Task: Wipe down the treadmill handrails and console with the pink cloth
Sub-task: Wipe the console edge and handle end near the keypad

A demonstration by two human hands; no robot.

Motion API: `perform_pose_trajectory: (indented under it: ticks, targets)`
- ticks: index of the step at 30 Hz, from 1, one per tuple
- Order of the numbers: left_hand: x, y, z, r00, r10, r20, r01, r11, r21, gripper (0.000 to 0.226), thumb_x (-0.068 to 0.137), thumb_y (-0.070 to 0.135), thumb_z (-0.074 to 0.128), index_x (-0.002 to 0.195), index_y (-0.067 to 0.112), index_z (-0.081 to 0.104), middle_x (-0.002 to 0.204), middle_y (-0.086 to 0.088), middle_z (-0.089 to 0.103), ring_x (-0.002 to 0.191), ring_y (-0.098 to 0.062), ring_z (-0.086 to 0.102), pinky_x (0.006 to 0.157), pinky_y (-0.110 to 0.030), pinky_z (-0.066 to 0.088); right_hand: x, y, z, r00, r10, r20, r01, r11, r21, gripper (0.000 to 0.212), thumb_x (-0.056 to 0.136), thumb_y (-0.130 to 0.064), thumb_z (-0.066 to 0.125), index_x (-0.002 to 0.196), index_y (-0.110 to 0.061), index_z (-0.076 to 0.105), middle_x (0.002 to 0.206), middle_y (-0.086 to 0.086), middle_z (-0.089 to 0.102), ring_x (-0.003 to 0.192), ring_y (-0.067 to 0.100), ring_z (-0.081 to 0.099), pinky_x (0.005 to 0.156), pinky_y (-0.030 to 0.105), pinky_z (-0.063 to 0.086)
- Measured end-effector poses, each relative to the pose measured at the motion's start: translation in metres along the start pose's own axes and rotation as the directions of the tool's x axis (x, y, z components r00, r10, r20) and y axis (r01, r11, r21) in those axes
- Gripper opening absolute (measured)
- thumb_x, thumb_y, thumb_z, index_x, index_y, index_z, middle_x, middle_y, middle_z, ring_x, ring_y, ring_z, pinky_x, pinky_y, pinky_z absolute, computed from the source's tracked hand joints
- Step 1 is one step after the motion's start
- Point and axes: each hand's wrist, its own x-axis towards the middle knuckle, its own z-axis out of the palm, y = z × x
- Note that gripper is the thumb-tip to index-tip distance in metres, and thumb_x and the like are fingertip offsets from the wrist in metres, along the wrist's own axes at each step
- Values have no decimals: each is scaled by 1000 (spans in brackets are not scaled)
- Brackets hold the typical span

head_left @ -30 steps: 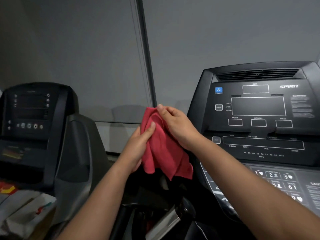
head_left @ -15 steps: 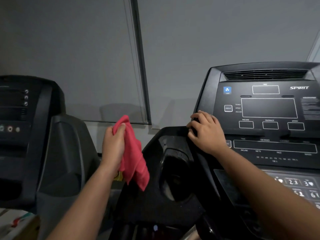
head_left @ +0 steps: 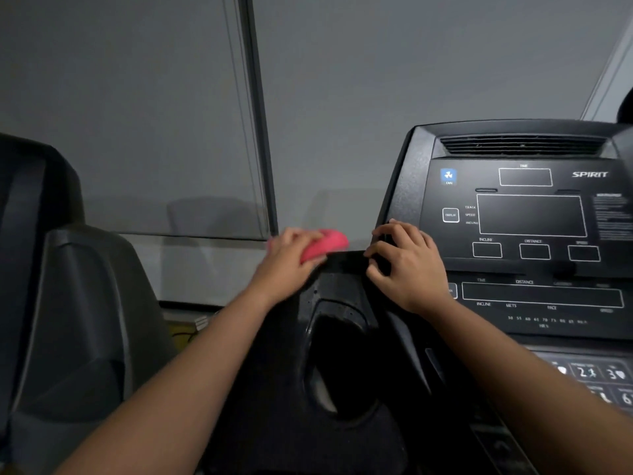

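Pink cloth (head_left: 323,245) now on console (head_left: 416,186) edge

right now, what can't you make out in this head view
Head view, crumpled pink cloth: motion-blurred, mostly covered by the left hand.
Head view, small white print on the black treadmill console: too small, cut by the right edge.
Head view, grey number keypad: cut by the right edge.

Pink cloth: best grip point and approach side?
Take the pink cloth by its bunched top, coming from above and the left, palm down, as the left hand has it. It is wadded into a rounded pad on the far edge of the cup-holder wing. The right hand, gripping the console edge, blocks the right side.
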Motion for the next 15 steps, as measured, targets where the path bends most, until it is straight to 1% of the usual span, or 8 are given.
perform_pose_trajectory:
  ticks: [1, 2, 4, 5, 6, 9, 11, 15]
  targets:
    - [-2, 0, 14, 994, 22, 109, -26, 999, 34, 40, 86, 40, 65, 124, 30, 58, 133, -2, 44, 126, -26, 36, 109, -32, 24, 0, 0, 0, 1000, -4, -11, 4, 1000, 2, 25, 75, -36, 48, 79, -26, 70, 105, -5, 63, 118, 17, 45, 93, 30, 28]
    - [-4, -1, 25, 986, 21, 163, -33, 997, 70, 40, 85, 48, 64, 122, 35, 58, 139, 3, 41, 129, -25, 31, 110, -33, 20, 0, 0, 1, 1000, -9, -25, 9, 1000, 0, 24, 75, -36, 49, 78, -26, 70, 105, -5, 63, 117, 17, 45, 93, 30, 28]
    - [-1, -1, 30, 984, -24, 175, 11, 997, 76, 39, 89, 62, 47, 119, 40, 58, 145, 11, 39, 132, -23, 27, 110, -38, 19, 0, 2, 2, 999, -15, -44, 14, 1000, -8, 24, 75, -36, 49, 78, -26, 70, 105, -5, 63, 117, 17, 46, 93, 30, 28]
    - [3, 1, 30, 984, -32, 176, 22, 998, 59, 43, 92, 63, 36, 120, 39, 57, 147, 14, 38, 134, -21, 28, 109, -39, 19, 0, 1, 3, 999, -15, -46, 15, 1000, -11, 24, 75, -36, 49, 78, -26, 70, 106, -5, 63, 117, 17, 46, 93, 31, 28]
    - [7, 2, 30, 981, -21, 193, 10, 998, 60, 44, 96, 59, 29, 123, 38, 56, 148, 14, 37, 136, -19, 28, 109, -39, 19, 0, 1, 3, 999, -16, -49, 16, 1000, -11, 24, 75, -37, 48, 78, -26, 70, 106, -5, 63, 117, 18, 47, 93, 32, 29]
    - [21, 4, 34, 972, 67, 227, -105, 981, 161, 37, 102, 41, 31, 135, 36, 47, 150, 11, 38, 138, -14, 33, 108, -35, 25, 0, 2, 4, 999, -23, -50, 22, 1000, -8, 25, 76, -37, 48, 79, -26, 70, 107, -6, 63, 117, 19, 48, 92, 33, 32]
    - [30, 7, 40, 965, 116, 234, -165, 965, 203, 39, 102, 40, 32, 139, 34, 44, 146, 9, 44, 133, -16, 40, 106, -31, 31, -1, 3, 6, 998, -29, -52, 28, 999, -21, 24, 75, -37, 49, 78, -26, 70, 107, -6, 62, 116, 18, 48, 92, 33, 33]
    - [40, 19, 49, 966, 136, 220, -208, 913, 351, 40, 102, 34, 31, 139, 31, 44, 140, 7, 51, 123, -22, 51, 97, -34, 41, 0, 4, 6, 998, -34, -62, 32, 999, -37, 23, 74, -36, 50, 78, -24, 69, 107, -5, 63, 115, 19, 48, 90, 33, 33]
